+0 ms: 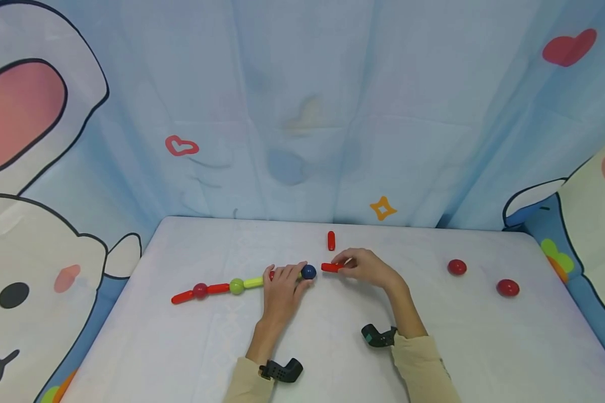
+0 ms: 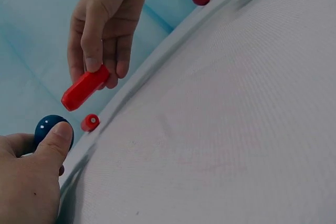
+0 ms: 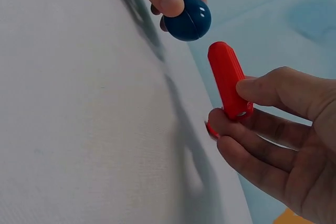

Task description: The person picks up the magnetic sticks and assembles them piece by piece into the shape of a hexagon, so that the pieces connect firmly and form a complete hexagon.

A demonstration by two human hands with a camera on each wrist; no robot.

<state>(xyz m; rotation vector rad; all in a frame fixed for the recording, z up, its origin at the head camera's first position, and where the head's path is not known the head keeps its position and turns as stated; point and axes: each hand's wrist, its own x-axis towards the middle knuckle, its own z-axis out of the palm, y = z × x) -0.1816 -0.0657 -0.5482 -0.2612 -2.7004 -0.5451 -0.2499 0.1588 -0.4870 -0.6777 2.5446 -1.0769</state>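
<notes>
I see the right hand (image 1: pixel 365 267) pinching a red rod (image 1: pixel 331 267) in its fingers (image 3: pixel 270 92), near the blue ball (image 1: pixel 308 272) that the left hand (image 1: pixel 282 288) grips at one end of a chain (image 1: pixel 218 289) over the bench (image 1: pixel 181 347).

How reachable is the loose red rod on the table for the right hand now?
Probably not yet: the right hand pinches another red rod, though the loose red rod lies close by with nothing visible covering it.
</notes>
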